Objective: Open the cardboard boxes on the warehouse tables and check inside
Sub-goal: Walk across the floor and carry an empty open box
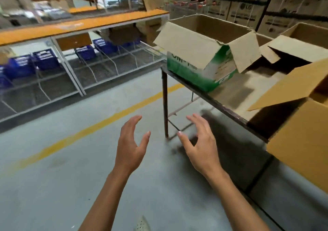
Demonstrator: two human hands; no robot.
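Both hands are empty: your left hand [130,147] and right hand [200,147] hover over the floor [62,177] with fingers spread and slightly curved, gripping nothing, short of the table [248,90]. Green box [193,71] sits at the table's far corner, flaps already folded out; brown box [301,142] is nearest on your right, one flap up; a third box [300,48] lies behind, between them, also open. Step looks like the check, not the opening: no inside shows from here. Next move likely needs you closer and leaning over the green box, flaps held aside. Watch the edges: green box stands right at the table's edge, just above the leg [165,106], so a push could tip it off. Floor on your left is open; shelving [74,67] is well apart.
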